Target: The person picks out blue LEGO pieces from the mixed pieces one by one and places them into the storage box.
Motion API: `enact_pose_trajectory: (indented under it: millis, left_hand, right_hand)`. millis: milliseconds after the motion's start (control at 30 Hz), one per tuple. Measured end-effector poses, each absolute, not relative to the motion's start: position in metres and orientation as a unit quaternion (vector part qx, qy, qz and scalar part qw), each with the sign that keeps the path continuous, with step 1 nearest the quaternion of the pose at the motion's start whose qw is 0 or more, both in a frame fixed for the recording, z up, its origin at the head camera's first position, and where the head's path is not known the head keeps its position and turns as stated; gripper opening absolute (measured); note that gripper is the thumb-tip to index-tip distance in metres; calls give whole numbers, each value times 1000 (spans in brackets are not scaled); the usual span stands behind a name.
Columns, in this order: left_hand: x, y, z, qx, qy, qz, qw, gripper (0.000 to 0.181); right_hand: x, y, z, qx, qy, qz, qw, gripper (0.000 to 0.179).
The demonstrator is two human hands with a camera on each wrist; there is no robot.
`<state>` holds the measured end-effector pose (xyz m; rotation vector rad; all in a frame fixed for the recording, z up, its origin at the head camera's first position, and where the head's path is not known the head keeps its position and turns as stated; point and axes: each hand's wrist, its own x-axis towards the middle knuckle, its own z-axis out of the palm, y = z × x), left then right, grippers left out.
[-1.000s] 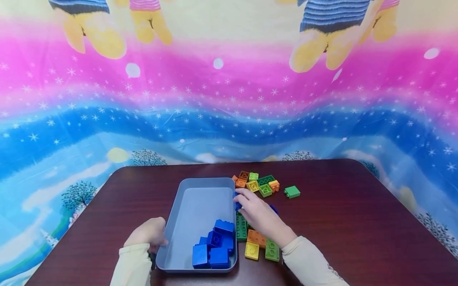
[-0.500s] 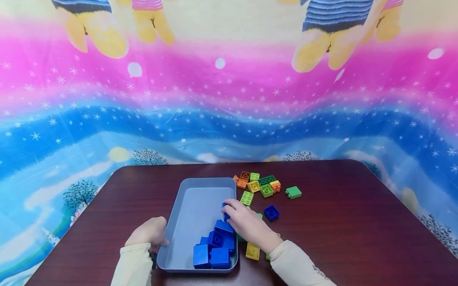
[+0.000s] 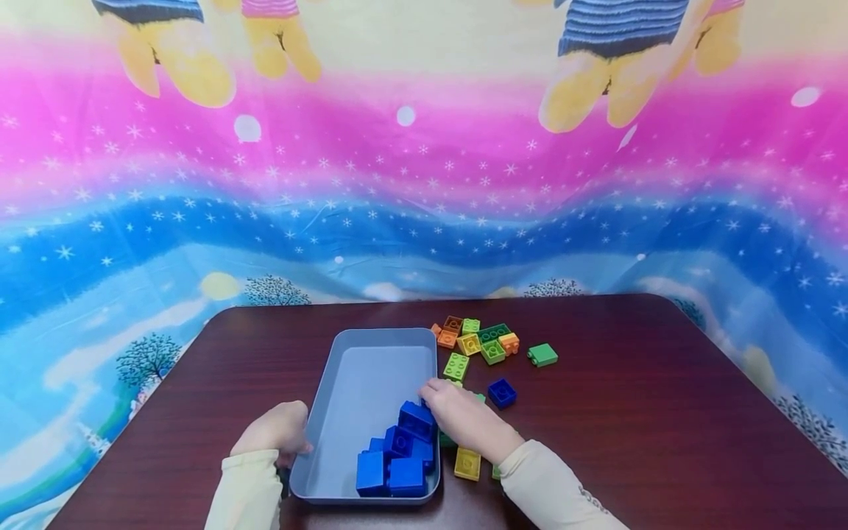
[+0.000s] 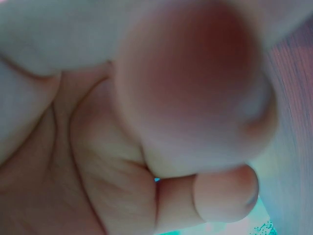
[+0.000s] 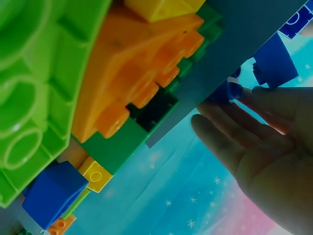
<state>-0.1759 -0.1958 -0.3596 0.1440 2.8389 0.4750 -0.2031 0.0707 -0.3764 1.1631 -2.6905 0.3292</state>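
A grey tray (image 3: 358, 375) lies on the table with several blue bricks (image 3: 405, 477) piled in its near right corner. At its left wall, my left hand (image 3: 274, 430) grips the edge, thumb tip over the rim; curled fingers (image 4: 225, 193) fill the left wrist view. My right hand (image 3: 467, 419) reaches over the right wall, beside the top of the pile. Between its thumb and fingertips it pinches a small blue brick (image 5: 226, 92), mostly hidden by the hand in the head view. One blue brick (image 3: 502, 393) lies apart on the table to the right.
Green, yellow and orange bricks (image 3: 467, 343) cluster beyond the tray's right far corner. A light green brick (image 3: 456, 366) and a yellow brick (image 3: 467, 464) lie along its right side, others partly under the right forearm. A green brick (image 3: 542, 355) sits farther right. A printed cloth (image 3: 424, 221) hangs behind.
My right hand has carried the blue brick from outside the tray's right wall over the rim, then lowered it toward the pile. The topmost piled brick has shifted slightly. My left hand stays put.
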Motion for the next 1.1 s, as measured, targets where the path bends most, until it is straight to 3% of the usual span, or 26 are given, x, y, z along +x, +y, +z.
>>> enact_pose_trajectory:
  millis: [267, 533, 767, 967, 1100]
  left_hand:
    - [-176, -195, -358, 47, 975, 172, 131, 24]
    - [-176, -195, -359, 46, 974, 176, 132, 24]
    - [-176, -194, -358, 44, 974, 175, 140, 24]
    - [-176, -195, -358, 48, 975, 168, 140, 24]
    - [-176, -195, -358, 47, 974, 171, 140, 25]
  right_hand:
    - [-201, 74, -378, 400, -911, 63, 80, 34]
    - [-205, 88, -371, 345, -932, 105, 30, 46]
    - [-216, 118, -364, 286, -945, 139, 75, 31]
    - [-215, 133, -366, 237, -958, 160, 9, 32]
    - [-215, 135, -371, 235, -959, 157, 4, 31]
